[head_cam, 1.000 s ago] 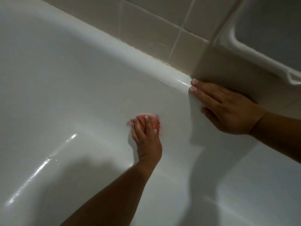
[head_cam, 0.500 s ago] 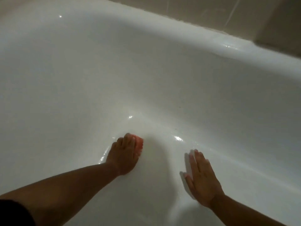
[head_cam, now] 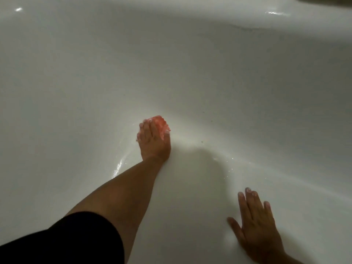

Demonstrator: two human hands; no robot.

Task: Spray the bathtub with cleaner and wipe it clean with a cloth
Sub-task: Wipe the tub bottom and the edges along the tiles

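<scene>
low on the bathtub [head_cam: 76, 82] floor, the left hand [head_cam: 154, 143] curls its fingers over the pink cloth [head_cam: 162, 124] where floor curves into wall; right hand [head_cam: 257, 231] lies flat nearer, fingers spread, well apart; open white basin all round; rim [head_cam: 276, 18] top right

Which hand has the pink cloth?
The left hand, reaching farther into the bathtub, holds the pink cloth against it. The right hand lies flat on the white surface, holding nothing.
</scene>
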